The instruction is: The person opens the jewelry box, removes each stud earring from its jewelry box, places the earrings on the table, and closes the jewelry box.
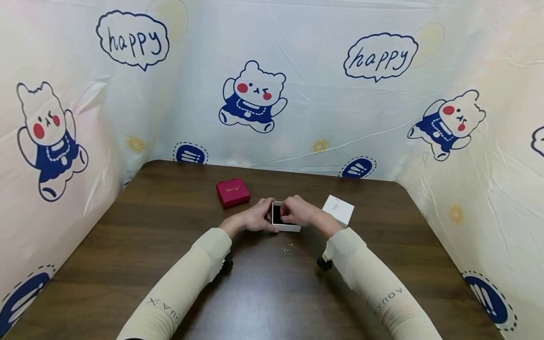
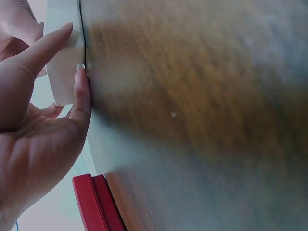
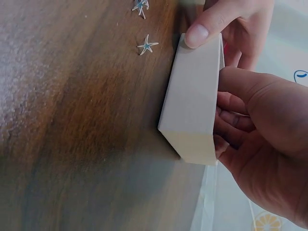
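A small white box (image 1: 289, 228) with a dark lining (image 1: 276, 215) stands on the table between both hands. My left hand (image 1: 257, 216) grips its left end, thumb on the near wall (image 3: 192, 86) and other fingers around the side. The right hand (image 1: 299, 211) reaches over the rim with bent fingers inside the box. Its fingertips are hidden by the wall in the right wrist view, so I cannot tell whether they pinch anything. On the table just this side of the box lie small star-shaped ornaments (image 3: 147, 45), pale with bluish centres.
A red box (image 1: 233, 192) with gold lettering sits to the left, behind the left hand. To the right, partly behind the right forearm, lies a white lid-like square (image 1: 338, 209) with a faint print. Printed cloth (image 1: 306, 118) hangs around the brown table (image 1: 170, 208).
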{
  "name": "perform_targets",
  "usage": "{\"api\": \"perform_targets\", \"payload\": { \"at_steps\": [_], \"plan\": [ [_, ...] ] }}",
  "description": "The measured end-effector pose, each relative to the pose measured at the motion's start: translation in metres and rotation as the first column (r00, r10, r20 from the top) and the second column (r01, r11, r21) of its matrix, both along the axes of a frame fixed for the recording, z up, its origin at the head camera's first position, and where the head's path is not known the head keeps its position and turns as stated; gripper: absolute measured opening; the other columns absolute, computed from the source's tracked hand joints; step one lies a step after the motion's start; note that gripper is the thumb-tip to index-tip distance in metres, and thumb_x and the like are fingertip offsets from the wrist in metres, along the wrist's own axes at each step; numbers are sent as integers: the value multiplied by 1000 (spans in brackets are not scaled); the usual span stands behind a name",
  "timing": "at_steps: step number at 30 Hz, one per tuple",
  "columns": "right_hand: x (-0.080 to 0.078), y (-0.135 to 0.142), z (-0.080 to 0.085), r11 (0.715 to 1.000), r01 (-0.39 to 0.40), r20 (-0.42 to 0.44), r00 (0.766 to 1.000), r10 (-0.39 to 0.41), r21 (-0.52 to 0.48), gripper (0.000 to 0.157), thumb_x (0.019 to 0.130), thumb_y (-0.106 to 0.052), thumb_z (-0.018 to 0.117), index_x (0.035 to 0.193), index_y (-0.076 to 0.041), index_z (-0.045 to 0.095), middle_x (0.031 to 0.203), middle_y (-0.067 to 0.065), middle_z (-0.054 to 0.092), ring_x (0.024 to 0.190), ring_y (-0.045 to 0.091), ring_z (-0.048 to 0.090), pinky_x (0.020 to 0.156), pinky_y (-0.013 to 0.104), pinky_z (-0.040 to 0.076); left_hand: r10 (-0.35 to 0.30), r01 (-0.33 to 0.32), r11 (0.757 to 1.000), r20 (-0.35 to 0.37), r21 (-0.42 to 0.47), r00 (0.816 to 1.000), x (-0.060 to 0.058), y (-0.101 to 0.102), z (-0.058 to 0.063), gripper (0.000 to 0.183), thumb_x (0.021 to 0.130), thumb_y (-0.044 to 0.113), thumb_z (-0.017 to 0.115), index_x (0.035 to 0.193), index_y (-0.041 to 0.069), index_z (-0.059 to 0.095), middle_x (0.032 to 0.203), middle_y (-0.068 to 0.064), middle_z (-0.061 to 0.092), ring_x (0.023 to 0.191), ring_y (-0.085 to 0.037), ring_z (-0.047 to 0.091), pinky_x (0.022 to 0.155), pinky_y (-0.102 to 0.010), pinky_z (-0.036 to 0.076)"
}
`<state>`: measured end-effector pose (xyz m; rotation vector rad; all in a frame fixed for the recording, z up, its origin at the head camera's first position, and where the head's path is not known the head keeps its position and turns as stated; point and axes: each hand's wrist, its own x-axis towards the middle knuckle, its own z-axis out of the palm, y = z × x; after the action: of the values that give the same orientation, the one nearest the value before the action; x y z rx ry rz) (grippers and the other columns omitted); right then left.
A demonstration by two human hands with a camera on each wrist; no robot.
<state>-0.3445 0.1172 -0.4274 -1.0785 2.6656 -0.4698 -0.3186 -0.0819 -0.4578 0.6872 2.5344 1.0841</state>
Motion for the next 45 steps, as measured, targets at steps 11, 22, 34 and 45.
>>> {"api": "perform_targets", "payload": {
  "at_steps": [11, 22, 34, 45],
  "plan": [
    [7, 3, 5, 1000, -9, -11, 1000, 9, 17, 8, 92, -4, 69, 84, -5, 71, 76, 0, 66, 68, 10, 58, 65, 25, 50, 2, -2, 1000, 9, 8, 1000, 0, 0, 1, 84, 84, 21, 86, 147, 2, 33, 123, -15, 42, 105, -21, 49, 92, -32, 43],
    [11, 13, 9, 1000, -9, -58, 998, 10, 17, 9, 90, -3, 71, 82, -6, 70, 76, 0, 65, 68, 9, 57, 64, 25, 49, 2, -2, 1000, 2, 11, 1000, 0, 1, 1, 84, 82, 20, 87, 146, 2, 35, 122, -16, 43, 105, -22, 47, 93, -34, 43],
    [17, 25, 15, 998, -62, -108, 992, 58, -33, 11, 87, -2, 73, 78, -6, 69, 72, -2, 63, 65, 6, 54, 61, 22, 47, 4, -4, 1000, -3, -3, 1000, 0, 1, 1, 88, 82, 20, 87, 148, 0, 33, 123, -16, 43, 107, -23, 46, 95, -34, 42],
    [28, 35, 25, 993, -72, -99, 993, 62, -94, 5, 89, -3, 73, 86, -4, 70, 79, 1, 64, 72, 10, 56, 66, 25, 49, 0, 0, 1000, 9, 16, 1000, 2, 0, 3, 85, 82, 19, 87, 146, 0, 34, 122, -16, 42, 105, -23, 49, 94, -35, 43]
  ]
}}
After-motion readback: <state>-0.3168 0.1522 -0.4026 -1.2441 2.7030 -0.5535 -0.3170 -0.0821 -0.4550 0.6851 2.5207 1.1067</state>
